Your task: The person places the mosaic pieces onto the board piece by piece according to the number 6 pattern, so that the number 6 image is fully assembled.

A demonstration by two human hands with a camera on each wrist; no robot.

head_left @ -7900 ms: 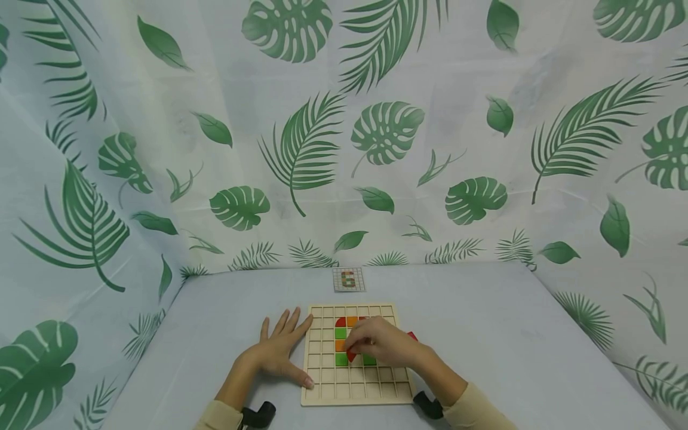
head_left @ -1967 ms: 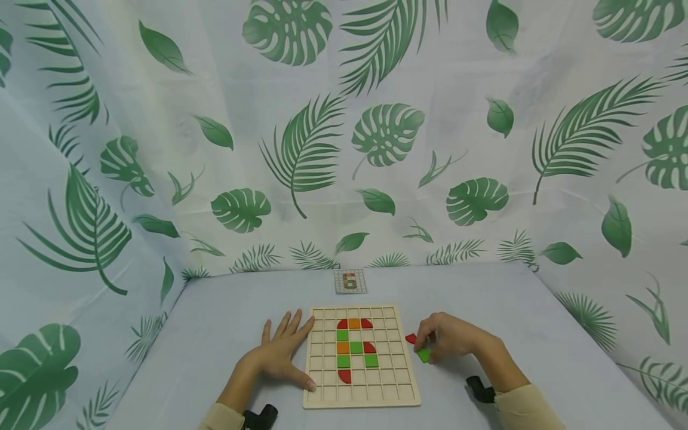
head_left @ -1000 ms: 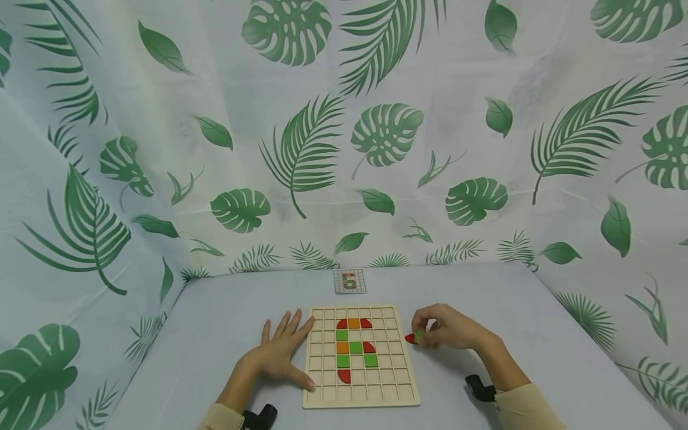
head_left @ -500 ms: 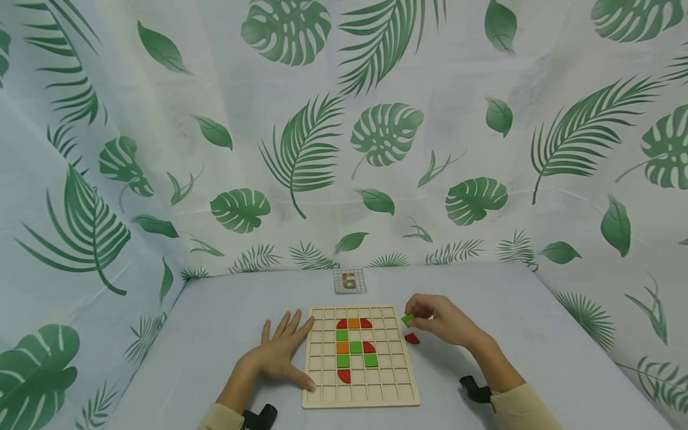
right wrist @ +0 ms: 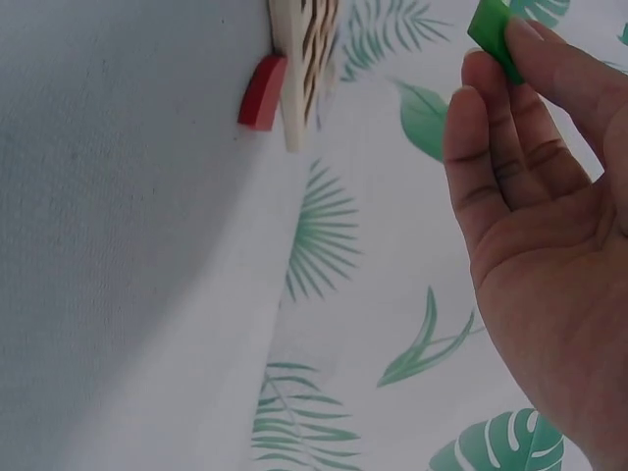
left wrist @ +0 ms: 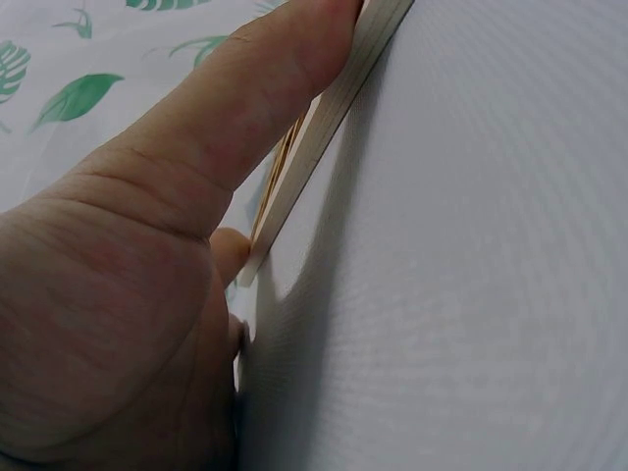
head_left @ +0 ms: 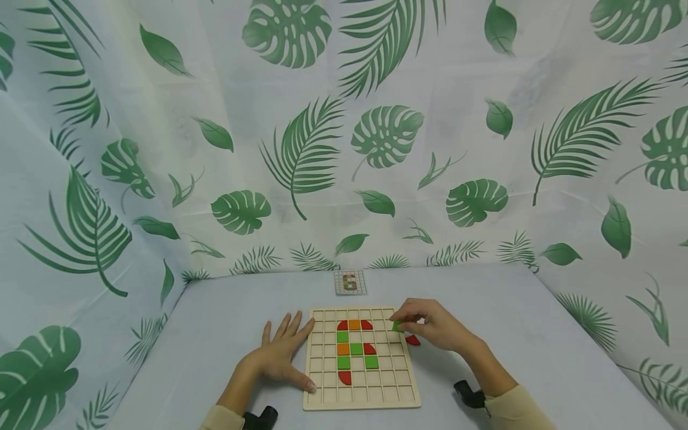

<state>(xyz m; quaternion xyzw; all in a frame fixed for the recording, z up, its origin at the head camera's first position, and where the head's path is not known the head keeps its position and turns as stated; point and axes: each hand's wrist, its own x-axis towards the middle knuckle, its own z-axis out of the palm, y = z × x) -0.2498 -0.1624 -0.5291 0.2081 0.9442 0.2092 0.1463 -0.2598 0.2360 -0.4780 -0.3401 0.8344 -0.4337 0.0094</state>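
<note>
A wooden grid board (head_left: 322, 394) lies on the table. Red quarter-round, orange square and green square tiles sit in its cells. My left hand (head_left: 276, 355) lies spread at the board's left side, its thumb and a fingertip at the edge; in the left wrist view the thumb (left wrist: 285, 69) reaches the board's rim. My right hand (head_left: 432, 322) pinches a green tile (head_left: 397, 326) between thumb and fingers over the board's upper right. In the right wrist view the green tile (right wrist: 496, 37) is held clear of the table.
One loose red quarter-round tile (head_left: 412, 340) lies against the board's right edge. Behind the board is a small pattern card (head_left: 350, 282) with a coloured figure on a grid. A leaf-print cloth (head_left: 344, 137) stands around the back and sides.
My right hand picked up the green tile from the table beside the red one and moved it up and left over the board. The left hand stays put.
</note>
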